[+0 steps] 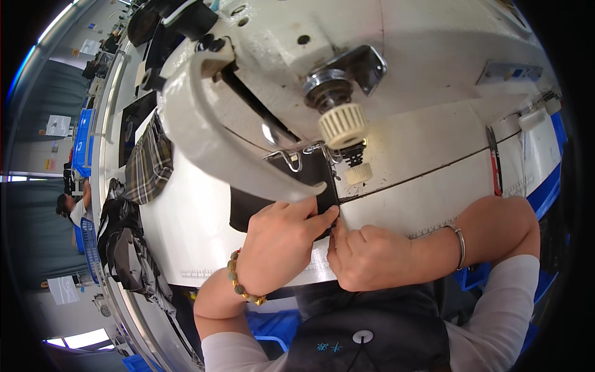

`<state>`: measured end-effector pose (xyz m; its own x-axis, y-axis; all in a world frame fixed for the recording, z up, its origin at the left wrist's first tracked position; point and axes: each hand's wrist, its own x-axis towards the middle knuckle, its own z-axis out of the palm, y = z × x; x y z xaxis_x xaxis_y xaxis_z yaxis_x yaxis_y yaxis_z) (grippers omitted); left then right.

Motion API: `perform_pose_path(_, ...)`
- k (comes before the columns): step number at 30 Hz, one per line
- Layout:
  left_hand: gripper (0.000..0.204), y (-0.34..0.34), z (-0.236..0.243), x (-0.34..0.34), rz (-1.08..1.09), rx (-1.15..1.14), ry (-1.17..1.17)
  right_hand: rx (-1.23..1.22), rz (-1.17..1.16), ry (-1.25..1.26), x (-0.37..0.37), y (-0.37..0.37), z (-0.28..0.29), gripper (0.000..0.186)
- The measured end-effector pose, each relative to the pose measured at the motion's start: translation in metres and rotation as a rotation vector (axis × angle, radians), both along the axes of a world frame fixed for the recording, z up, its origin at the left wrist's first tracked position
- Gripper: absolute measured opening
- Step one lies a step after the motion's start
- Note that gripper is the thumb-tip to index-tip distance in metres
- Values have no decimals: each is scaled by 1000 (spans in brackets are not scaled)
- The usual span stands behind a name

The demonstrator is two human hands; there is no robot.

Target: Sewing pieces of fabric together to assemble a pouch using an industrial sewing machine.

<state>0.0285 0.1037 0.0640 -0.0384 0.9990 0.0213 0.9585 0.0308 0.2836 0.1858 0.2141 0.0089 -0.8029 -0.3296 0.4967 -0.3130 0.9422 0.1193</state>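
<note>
L hand (279, 242) (grip unclear) presses blk cloth (245, 212), R hand (372, 257) pinches edge at 4 o'clock, prob. keeping it flat.

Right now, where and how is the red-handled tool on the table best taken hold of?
Grip the red handle, probably with your right hand, coming from your own side. The tool lies flat, with its handle toward you and its narrow dark end pointing away.
</note>
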Motion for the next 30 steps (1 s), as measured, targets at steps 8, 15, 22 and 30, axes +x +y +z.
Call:
perform_pose_path(8,38,14,-17,-19,67,89,-24,41,-82,68,-18,15,-11,25)
perform_pose_path(15,29,27,-25,-35,46,194,1,1,-155,49,-31,29,-15,13)
perform_pose_path(22,28,23,-31,-45,47,242,59,-55,-158,25,-35,34,-12,12)
perform_pose_path(30,22,24,-46,-57,54,326,113,-40,-145,-15,-23,25,-8,29)
